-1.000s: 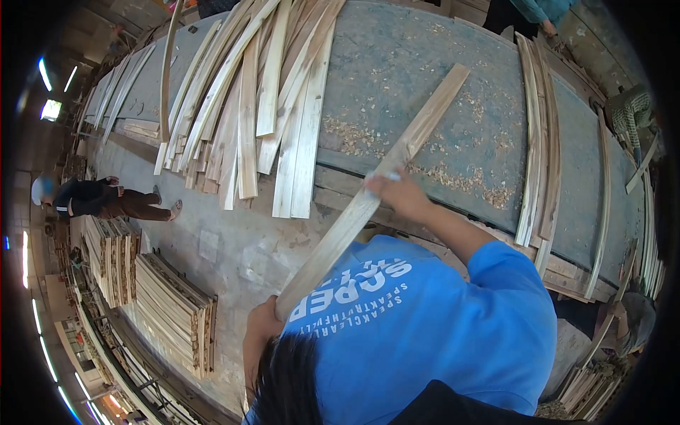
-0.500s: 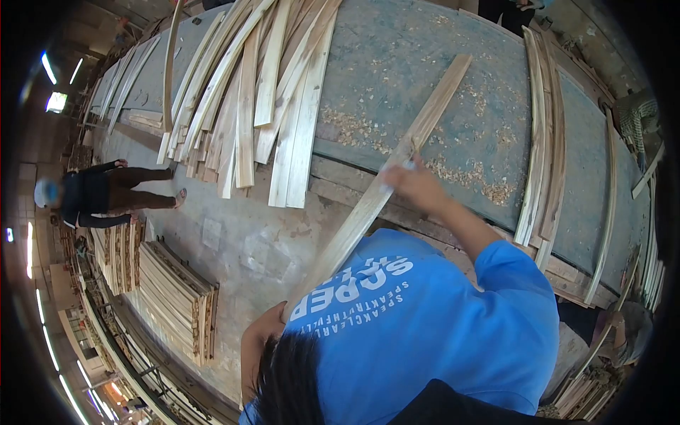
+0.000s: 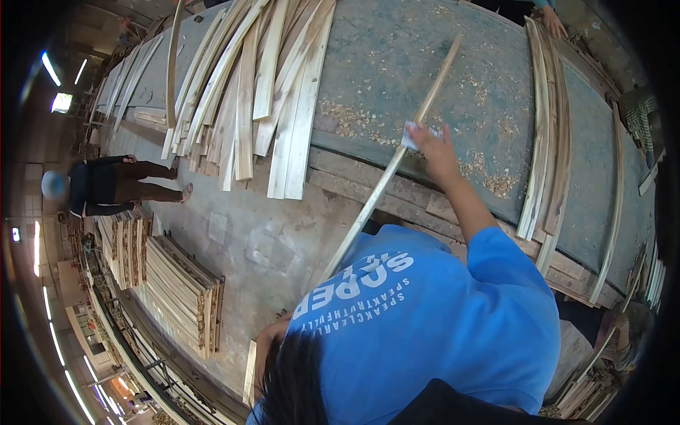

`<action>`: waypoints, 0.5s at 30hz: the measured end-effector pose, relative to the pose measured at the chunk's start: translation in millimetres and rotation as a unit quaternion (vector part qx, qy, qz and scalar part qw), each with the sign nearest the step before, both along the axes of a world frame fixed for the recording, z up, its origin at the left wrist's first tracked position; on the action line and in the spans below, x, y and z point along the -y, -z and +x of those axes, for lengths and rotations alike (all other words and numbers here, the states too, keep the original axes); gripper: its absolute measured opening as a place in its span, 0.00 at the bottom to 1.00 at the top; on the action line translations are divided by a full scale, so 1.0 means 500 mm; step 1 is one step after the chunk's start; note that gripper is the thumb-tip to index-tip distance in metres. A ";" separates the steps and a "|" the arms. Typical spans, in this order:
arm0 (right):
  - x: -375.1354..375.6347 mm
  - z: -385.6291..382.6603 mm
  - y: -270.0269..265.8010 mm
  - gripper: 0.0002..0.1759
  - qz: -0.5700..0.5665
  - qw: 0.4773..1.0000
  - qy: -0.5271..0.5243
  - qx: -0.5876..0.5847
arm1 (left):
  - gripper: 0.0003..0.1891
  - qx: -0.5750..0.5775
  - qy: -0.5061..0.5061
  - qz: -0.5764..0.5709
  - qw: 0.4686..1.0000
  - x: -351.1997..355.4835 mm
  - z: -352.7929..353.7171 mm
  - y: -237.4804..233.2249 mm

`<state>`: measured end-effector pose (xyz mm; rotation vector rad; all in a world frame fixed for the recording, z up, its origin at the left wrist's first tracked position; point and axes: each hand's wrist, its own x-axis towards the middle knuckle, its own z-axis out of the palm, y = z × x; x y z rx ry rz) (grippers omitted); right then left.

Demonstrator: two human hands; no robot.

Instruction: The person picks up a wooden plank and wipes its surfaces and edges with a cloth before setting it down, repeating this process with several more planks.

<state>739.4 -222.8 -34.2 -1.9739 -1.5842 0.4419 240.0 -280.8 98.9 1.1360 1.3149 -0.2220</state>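
Fingers [image 3: 427,136] of right hand [image 3: 439,154] press white pad [image 3: 409,134] on wood strip [image 3: 379,185]

The shirt [image 3: 439,312] is bright blue with white block lettering. The long strip [image 3: 382,180] is pale tan, and the pad [image 3: 411,133] on it is white with a bluish tint. The worktop [image 3: 382,57] is dull blue-grey, speckled with tan shavings. The slats [image 3: 283,92] at upper left are cream, streaked brown. The floor [image 3: 248,234] is mottled grey.
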 end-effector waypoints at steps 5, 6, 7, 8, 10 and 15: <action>0.027 -0.083 -0.019 0.33 0.111 0.969 -0.128 0.178 | 0.34 0.029 -0.057 -0.008 0.998 -0.025 -0.018 -0.026; 0.037 -0.096 -0.036 0.35 0.111 0.953 -0.245 0.140 | 0.34 0.034 -0.069 -0.010 0.997 -0.032 -0.014 -0.030; 0.021 -0.077 -0.039 0.37 0.069 0.960 -0.229 0.145 | 0.34 0.038 -0.081 -0.012 0.996 -0.033 -0.013 -0.033; -0.001 -0.037 -0.031 0.37 0.069 0.960 -0.230 0.146 | 0.34 0.043 -0.092 -0.015 0.995 -0.028 -0.014 -0.035; -0.035 0.035 -0.006 0.37 0.016 0.976 -0.012 0.216 | 0.34 0.053 -0.115 -0.022 0.992 -0.028 -0.007 -0.039; 0.007 -0.071 -0.004 0.37 0.101 0.964 -0.174 0.174 | 0.34 0.080 -0.156 -0.022 0.984 -0.036 0.011 -0.062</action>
